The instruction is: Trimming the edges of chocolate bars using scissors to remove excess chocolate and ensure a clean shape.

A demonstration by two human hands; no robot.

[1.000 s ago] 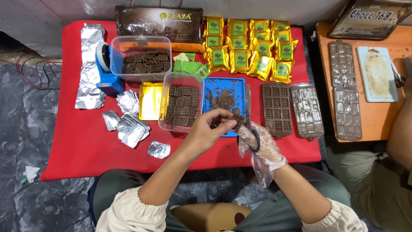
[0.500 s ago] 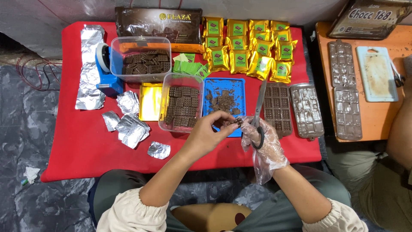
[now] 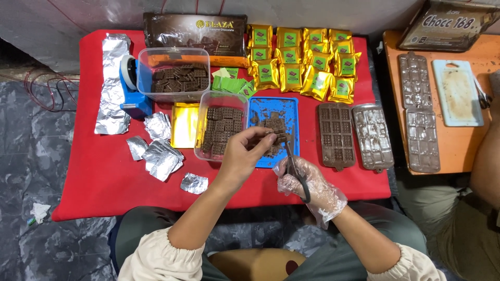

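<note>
My left hand [image 3: 242,156] pinches a small brown chocolate piece [image 3: 270,133] over the blue tray [image 3: 257,110], which holds chocolate scraps. My right hand [image 3: 307,182], in a clear plastic glove, grips dark scissors [image 3: 294,165] whose blades point up toward the piece in my left hand. A clear tub of chocolate squares [image 3: 221,130] stands just left of the tray.
On the red cloth [image 3: 104,177] lie foil pieces [image 3: 161,155], a gold sheet [image 3: 185,125], a second tub of chocolate [image 3: 174,75], gold packets [image 3: 304,62], a filled chocolate mould [image 3: 336,136] and an empty mould [image 3: 372,136]. An orange table [image 3: 469,145] and another person [image 3: 487,171] are on the right.
The scissors swung from lying sideways, to pointing far up, to now pointing at the chocolate piece. My left hand stayed over the blue tray, pinching the piece.
</note>
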